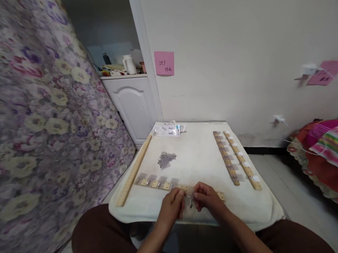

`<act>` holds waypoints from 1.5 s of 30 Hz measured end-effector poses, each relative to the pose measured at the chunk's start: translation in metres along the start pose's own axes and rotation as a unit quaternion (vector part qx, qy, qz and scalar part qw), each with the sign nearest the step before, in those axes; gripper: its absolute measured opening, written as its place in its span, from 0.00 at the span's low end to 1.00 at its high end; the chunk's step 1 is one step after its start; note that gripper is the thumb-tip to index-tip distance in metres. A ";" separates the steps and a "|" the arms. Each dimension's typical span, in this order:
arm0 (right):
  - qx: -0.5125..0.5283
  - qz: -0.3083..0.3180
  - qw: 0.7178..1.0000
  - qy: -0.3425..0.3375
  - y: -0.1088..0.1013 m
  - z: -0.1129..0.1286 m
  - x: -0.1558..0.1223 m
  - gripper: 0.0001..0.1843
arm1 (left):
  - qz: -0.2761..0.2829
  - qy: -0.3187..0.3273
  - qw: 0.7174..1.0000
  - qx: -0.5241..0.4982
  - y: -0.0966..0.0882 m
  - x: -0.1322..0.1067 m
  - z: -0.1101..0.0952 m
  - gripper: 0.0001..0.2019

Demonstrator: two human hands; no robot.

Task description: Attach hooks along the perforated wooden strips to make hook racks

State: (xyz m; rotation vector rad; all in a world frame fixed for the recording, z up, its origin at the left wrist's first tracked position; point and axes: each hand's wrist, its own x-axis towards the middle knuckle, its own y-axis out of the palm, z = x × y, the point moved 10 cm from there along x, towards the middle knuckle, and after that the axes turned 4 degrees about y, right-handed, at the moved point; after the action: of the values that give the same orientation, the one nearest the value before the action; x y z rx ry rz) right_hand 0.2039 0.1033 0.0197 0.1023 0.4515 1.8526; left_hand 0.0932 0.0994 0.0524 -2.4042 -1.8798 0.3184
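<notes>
Near the front edge of the table, my left hand (173,205) and my right hand (206,196) are close together, fingers closed. Between them is a small clear-backed metal hook (190,204), its transparent plate pinched at both sides. Just behind my hands lies a perforated wooden strip (155,184) set crosswise. Several clear patches with metal hooks sit along its left part, and my hands hide some of its right half. A loose pile of clear-backed hooks (166,160) rests further back on the cloth.
A longer perforated wooden strip (134,170) runs along the left edge of the white-covered table (190,146). On the right lie one strip with clear hooks (225,156) and another with white hooks (242,159). Packaged hooks (166,130) are at the back. A floral curtain (52,128) hangs left.
</notes>
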 end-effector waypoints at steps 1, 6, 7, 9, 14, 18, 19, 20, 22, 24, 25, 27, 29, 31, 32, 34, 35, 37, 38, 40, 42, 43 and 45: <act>0.003 -0.015 1.000 -0.003 -0.004 0.001 0.001 0.12 | 0.009 -0.019 1.000 -0.023 0.004 -0.002 0.008 0.17; 0.017 -0.049 0.999 -0.010 -0.011 0.002 0.001 0.12 | 0.041 -0.114 0.983 -0.135 0.025 -0.010 0.042 0.17; 0.018 -0.051 0.999 -0.007 -0.011 0.002 0.000 0.12 | 0.041 -0.123 0.980 -0.153 0.027 -0.011 0.045 0.17; 0.017 -0.051 0.999 -0.002 -0.011 -0.001 0.000 0.13 | 0.038 -0.133 0.974 -0.181 0.030 -0.011 0.049 0.17; 0.001 -0.046 0.999 0.003 -0.009 -0.006 0.002 0.15 | 0.037 -0.134 0.968 -0.209 0.032 -0.008 0.054 0.18; -0.021 -0.058 0.998 0.012 -0.012 -0.006 0.002 0.17 | 0.037 -0.134 0.967 -0.215 0.032 -0.005 0.058 0.19; -0.030 -0.061 0.998 0.009 -0.013 -0.004 0.002 0.17 | 0.039 -0.135 0.966 -0.219 0.033 -0.005 0.060 0.19; -0.039 -0.063 0.997 0.003 -0.014 -0.002 0.002 0.17 | 0.040 -0.135 0.964 -0.224 0.033 -0.005 0.060 0.19; -0.063 -0.066 0.996 -0.015 -0.014 0.003 0.002 0.17 | 0.046 -0.135 0.961 -0.237 0.036 -0.005 0.062 0.19; -0.089 -0.074 0.993 -0.032 -0.015 0.006 0.002 0.15 | 0.049 -0.136 0.958 -0.246 0.037 -0.005 0.063 0.17; -0.101 -0.077 0.991 -0.035 -0.015 0.007 0.002 0.14 | 0.050 -0.138 0.957 -0.249 0.038 -0.006 0.064 0.17; -0.121 -0.082 0.989 -0.036 -0.015 0.006 0.003 0.13 | 0.052 -0.141 0.956 -0.252 0.038 -0.007 0.067 0.15; -0.137 -0.084 0.986 -0.034 -0.014 0.006 0.003 0.12 | 0.055 -0.136 0.956 -0.256 0.039 -0.007 0.069 0.15; -0.160 -0.086 0.983 -0.035 -0.014 0.006 0.004 0.12 | 0.051 -0.128 0.957 -0.257 0.039 -0.006 0.071 0.14; -0.176 -0.089 0.980 -0.036 -0.014 0.006 0.004 0.11 | 0.045 -0.128 0.957 -0.256 0.039 -0.005 0.073 0.15; -0.219 -0.101 0.970 -0.041 -0.017 0.009 0.005 0.11 | 0.027 -0.133 0.958 -0.253 0.038 -0.003 0.078 0.15; -0.245 -0.110 0.962 -0.044 -0.019 0.012 0.006 0.11 | 0.016 -0.136 0.958 -0.254 0.037 -0.002 0.080 0.16; -0.298 -0.125 0.945 -0.055 -0.022 0.017 0.009 0.11 | -0.006 -0.142 0.954 -0.263 0.036 0.000 0.084 0.16; -0.320 -0.128 0.937 -0.059 -0.022 0.019 0.011 0.11 | -0.016 -0.146 0.952 -0.270 0.035 0.000 0.085 0.16; -0.353 -0.126 0.925 -0.061 -0.022 0.021 0.017 0.11 | -0.035 -0.156 0.945 -0.285 0.034 0.001 0.087 0.16; -0.378 -0.120 0.916 -0.061 -0.021 0.021 0.025 0.11 | -0.053 -0.170 0.938 -0.299 0.032 0.002 0.090 0.16; -0.390 -0.119 0.911 -0.063 -0.020 0.022 0.029 0.11 | -0.062 -0.178 0.933 -0.305 0.031 0.002 0.091 0.16; -0.417 -0.122 0.898 -0.067 -0.018 0.023 0.036 0.11 | -0.079 -0.193 0.925 -0.317 0.028 0.002 0.093 0.15</act>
State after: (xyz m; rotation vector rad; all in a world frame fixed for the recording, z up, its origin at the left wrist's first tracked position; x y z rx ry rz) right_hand 0.2143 0.1475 0.0286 -0.3919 -0.4332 1.6347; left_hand 0.1013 0.0875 -0.0442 -2.6827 -2.6866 0.2001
